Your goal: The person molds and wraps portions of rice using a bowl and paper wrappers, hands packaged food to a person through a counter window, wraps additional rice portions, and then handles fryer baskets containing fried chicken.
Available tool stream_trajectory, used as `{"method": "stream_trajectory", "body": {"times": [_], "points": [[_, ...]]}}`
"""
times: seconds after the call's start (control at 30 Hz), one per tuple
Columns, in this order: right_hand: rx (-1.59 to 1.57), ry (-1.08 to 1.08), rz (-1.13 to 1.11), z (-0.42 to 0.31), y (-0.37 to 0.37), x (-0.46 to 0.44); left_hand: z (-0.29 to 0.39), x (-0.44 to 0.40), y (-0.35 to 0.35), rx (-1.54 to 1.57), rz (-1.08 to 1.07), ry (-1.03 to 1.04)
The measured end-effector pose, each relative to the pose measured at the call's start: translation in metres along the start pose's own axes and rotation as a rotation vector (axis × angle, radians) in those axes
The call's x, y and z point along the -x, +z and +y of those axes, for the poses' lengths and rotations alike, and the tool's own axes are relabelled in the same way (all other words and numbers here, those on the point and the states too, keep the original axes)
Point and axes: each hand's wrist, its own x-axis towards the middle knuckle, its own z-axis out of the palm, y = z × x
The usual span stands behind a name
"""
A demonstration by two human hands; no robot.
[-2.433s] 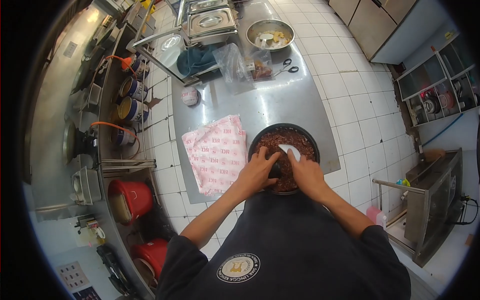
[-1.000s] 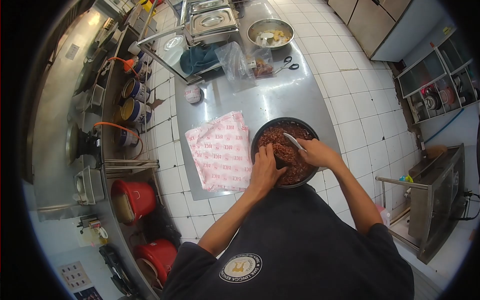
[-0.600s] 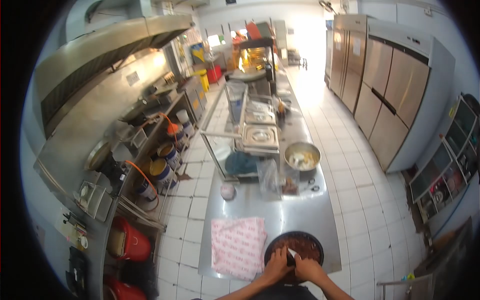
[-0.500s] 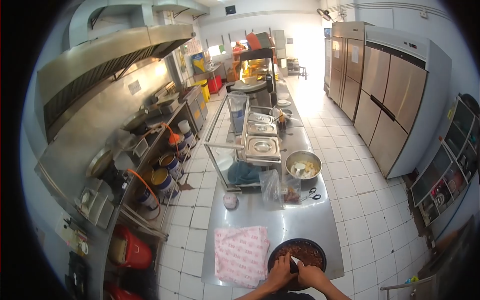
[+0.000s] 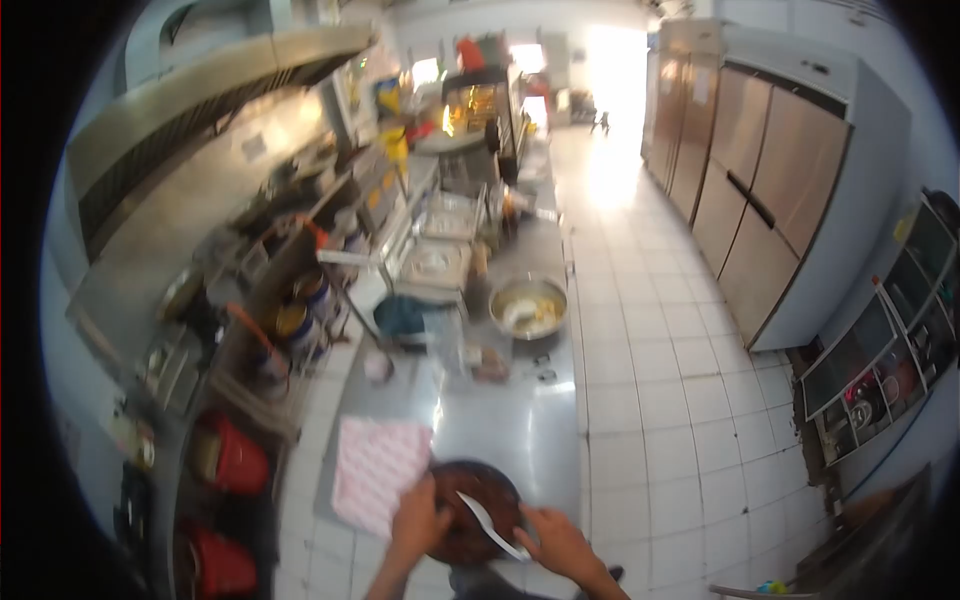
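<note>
A dark round pan [image 5: 468,552] of reddish-brown chopped food stands at the near end of the steel table [image 5: 500,410]. My left hand [image 5: 418,518] is at the pan's left side, fingers curled; blur hides what they hold, if anything. At the right rim, my right hand [image 5: 560,540] is closed near the lower end of a white spoon-like utensil [image 5: 485,520], which slants across the pan. Pink-printed wrapping paper [image 5: 380,470] lies left of the pan. Farther up the table are a small wrapped ball [image 5: 378,367] and a clear plastic bag [image 5: 445,340].
A metal bowl [image 5: 528,308] with pale food and scissors [image 5: 545,376] lie farther along the table. Lidded steel trays [image 5: 435,263] and a dark green cloth [image 5: 403,316] are beyond the bag. Red buckets [image 5: 235,460] stand at left, steel refrigerators [image 5: 780,190] at right.
The view has tilted up from the table and then swung right. My hands have moved apart, my left to the pan's left side and my right, with the white utensil, to its right rim.
</note>
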Motion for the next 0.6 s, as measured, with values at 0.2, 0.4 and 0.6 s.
{"method": "stream_trajectory", "body": {"times": [0.2,0.4,0.6], "points": [[-0.176,0.215,0.069,0.144,-0.149,0.082,0.241,-0.028,0.033,0.521,0.243,0.116],[-0.248,0.341,0.188,0.263,-0.284,0.051,0.382,-0.079,0.141,0.599,-0.041,0.265],[-0.305,0.596,0.162,0.487,-0.376,0.034,0.462,-0.210,0.253,0.547,-0.057,0.220]]}}
